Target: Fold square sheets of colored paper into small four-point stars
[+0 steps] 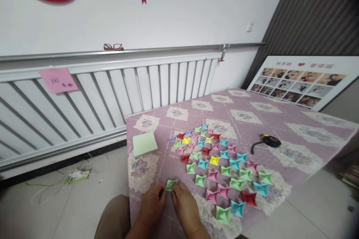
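Near the table's front edge, my left hand [153, 200] pinches one corner of a small green folded paper piece [171, 185]. On its other side my right hand [183, 199] grips the opposite corner, fingers closed. The piece has raised points like the several folded paper shapes to its right, among them a green one [223, 214], a red one [249, 198] and a yellow one [214, 160]. Behind my left hand lies a stack of pale green square paper [145, 144]. The fingertips partly hide the held piece.
A black and yellow tape measure [270, 141] lies to the right on the patterned tablecloth [168, 127]. A white radiator [168, 86] with a pink note [58, 80] runs behind the table's left part. A photo board [303, 78] leans at the far right. A power strip [78, 175] sits on the floor.
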The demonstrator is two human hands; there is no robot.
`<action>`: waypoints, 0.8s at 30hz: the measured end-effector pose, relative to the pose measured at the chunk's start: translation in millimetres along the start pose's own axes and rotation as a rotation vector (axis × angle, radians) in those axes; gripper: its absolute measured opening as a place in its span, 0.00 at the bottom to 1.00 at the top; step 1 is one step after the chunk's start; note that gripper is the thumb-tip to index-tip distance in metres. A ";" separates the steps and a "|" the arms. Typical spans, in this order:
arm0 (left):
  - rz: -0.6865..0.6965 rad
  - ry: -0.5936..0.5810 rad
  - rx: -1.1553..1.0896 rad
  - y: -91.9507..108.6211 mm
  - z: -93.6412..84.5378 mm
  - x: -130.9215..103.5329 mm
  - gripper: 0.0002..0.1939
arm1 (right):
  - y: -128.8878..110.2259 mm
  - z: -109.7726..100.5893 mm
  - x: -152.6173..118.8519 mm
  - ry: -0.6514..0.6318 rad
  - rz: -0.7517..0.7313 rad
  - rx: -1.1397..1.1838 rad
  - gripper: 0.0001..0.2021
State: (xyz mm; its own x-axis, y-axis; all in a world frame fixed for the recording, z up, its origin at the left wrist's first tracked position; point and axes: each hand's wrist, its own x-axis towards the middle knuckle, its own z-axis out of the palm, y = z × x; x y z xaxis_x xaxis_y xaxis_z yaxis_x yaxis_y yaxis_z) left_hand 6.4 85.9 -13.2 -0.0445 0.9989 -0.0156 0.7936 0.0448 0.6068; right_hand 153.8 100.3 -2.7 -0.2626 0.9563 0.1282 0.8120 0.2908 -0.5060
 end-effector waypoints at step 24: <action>0.151 0.003 0.093 -2.2 8.0 3.1 0.11 | 102.3 -111.9 74.4 0.245 -0.021 0.006 0.08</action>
State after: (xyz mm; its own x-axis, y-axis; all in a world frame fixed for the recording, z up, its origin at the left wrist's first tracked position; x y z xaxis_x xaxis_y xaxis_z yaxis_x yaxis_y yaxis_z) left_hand 9.4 89.1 -20.9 0.0780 0.9943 0.0724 0.8444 -0.1045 0.5255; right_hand 275.7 204.4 50.5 -0.1448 0.9287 0.3415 0.8045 0.3114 -0.5057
